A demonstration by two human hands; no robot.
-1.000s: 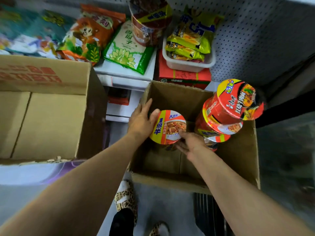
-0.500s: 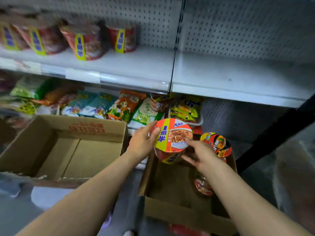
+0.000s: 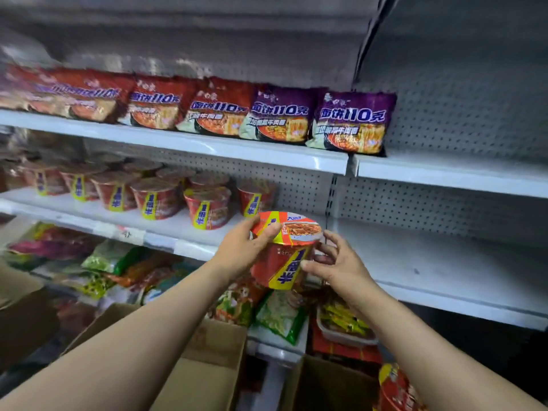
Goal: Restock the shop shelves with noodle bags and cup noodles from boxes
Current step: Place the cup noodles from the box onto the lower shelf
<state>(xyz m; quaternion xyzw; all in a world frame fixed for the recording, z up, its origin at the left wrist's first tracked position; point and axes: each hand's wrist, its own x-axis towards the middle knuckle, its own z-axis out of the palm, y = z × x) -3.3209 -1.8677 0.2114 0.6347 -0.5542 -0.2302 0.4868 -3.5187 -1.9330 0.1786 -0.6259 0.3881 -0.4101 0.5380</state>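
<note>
I hold a red cup noodle [image 3: 283,256] with a yellow stripe between both hands, in front of the middle shelf [image 3: 189,223]. My left hand [image 3: 243,250] grips its left side, thumb over the lid's rim. My right hand [image 3: 338,262] curls round its right side. Several matching cup noodles [image 3: 207,207] stand in rows on that shelf, to the left. Red and purple noodle bags [image 3: 281,118] line the shelf above. Another cup noodle [image 3: 396,387] sits in the open box [image 3: 323,387] at the bottom right.
The shelf section to the right [image 3: 444,262] is bare white metal. Snack bags [image 3: 278,315] and a white tray [image 3: 344,330] of packets fill the lower shelf. A second open cardboard box [image 3: 207,366] stands lower left of centre.
Both hands lifted the cup noodle out of the box and up to the height of the middle shelf. My view rose from the boxes to the shelves.
</note>
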